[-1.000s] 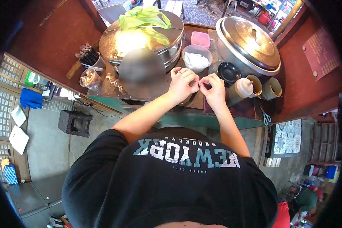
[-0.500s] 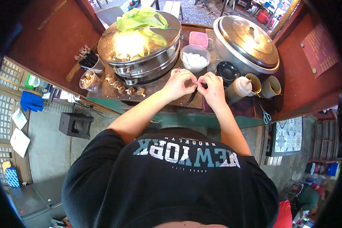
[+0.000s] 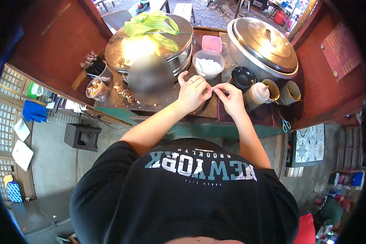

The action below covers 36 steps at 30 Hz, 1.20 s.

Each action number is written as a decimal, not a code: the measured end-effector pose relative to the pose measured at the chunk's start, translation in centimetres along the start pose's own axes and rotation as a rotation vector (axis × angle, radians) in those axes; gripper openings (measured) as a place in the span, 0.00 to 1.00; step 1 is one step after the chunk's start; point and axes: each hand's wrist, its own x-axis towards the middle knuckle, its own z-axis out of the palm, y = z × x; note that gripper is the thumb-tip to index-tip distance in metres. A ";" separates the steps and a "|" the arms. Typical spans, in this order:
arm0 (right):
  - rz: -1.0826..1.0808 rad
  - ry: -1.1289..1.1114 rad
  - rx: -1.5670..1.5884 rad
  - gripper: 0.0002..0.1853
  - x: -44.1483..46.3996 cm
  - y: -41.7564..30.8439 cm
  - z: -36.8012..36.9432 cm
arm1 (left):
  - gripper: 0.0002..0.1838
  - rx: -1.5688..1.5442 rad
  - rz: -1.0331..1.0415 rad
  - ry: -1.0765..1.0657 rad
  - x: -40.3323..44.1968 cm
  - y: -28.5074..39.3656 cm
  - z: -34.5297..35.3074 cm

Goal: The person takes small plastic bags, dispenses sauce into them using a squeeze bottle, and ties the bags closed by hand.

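- Nearest, the person's black T-shirt with white and teal lettering (image 3: 199,163) fills the lower view, both forearms reaching over the dark wooden bench (image 3: 210,110)
- The left hand (image 3: 191,92) has thumb and forefinger pressed together at the tips, its little finger sticking up and out
- The right hand (image 3: 232,99) meets it tip to tip, thumb and forefinger pinched in; its other fingers lie straighter than half a second earlier, when they were more curled
- The meeting point has hardly moved, so this reads as a small shift of finger hold rather than a reach; whether something tiny sits in the pinch, I cannot tell
- To the right of the right hand stand a squeeze bottle with a pale cap and brown contents (image 3: 256,94), a shiny black bowl (image 3: 242,77) and two drab round cups (image 3: 289,92), with blue-handled scissors (image 3: 286,124) at the bench edge
- On the left are small brown wrapped pieces (image 3: 128,96), partly hidden by a blurred patch, and a clear plastic cup of brown pieces (image 3: 96,88)
- Just beyond the hands, a clear round plastic tub (image 3: 207,72) holds soft white pieces (image 3: 207,65), the things nearest the fingers, with a pink square plastic container (image 3: 212,43) behind
- Farther back, a light green plastic bag (image 3: 150,24) lies on a round steel steamer (image 3: 183,61), across from a large lidded metal pot (image 3: 268,40)
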 end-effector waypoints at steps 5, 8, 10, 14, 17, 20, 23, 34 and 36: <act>0.155 -0.052 0.288 0.09 0.5 1.0 0.2 | 0.09 0.013 0.017 0.065 -0.4 0.0 0.6; 0.138 -0.124 0.215 0.09 1.2 0.9 -0.3 | 0.09 0.003 0.021 0.072 -0.4 -0.3 0.7; 0.122 -0.172 0.136 0.09 1.5 0.9 -0.8 | 0.09 -0.018 0.018 0.067 -0.5 -0.5 0.7; 0.138 -0.227 0.113 0.07 1.9 1.1 -1.2 | 0.10 -0.064 0.002 0.018 -0.4 -0.5 0.2; 0.149 -0.196 0.191 0.06 1.7 2.2 -0.3 | 0.10 -0.170 -0.009 -0.057 -0.3 -1.1 0.0; 0.169 -0.152 0.282 0.05 1.5 2.7 0.8 | 0.12 -0.263 0.082 -0.135 -0.2 -1.8 -0.2; 0.194 -0.089 0.237 0.05 1.2 1.9 1.4 | 0.12 -0.217 0.140 -0.171 0.1 -1.8 -1.3; 0.124 -0.043 0.056 0.05 0.9 0.3 1.5 | 0.06 -0.626 -0.214 -0.099 -0.4 -1.3 -0.2; 0.117 -0.057 0.060 0.05 0.9 1.6 1.7 | 0.07 -0.727 -0.452 -0.215 -0.5 -0.3 -1.1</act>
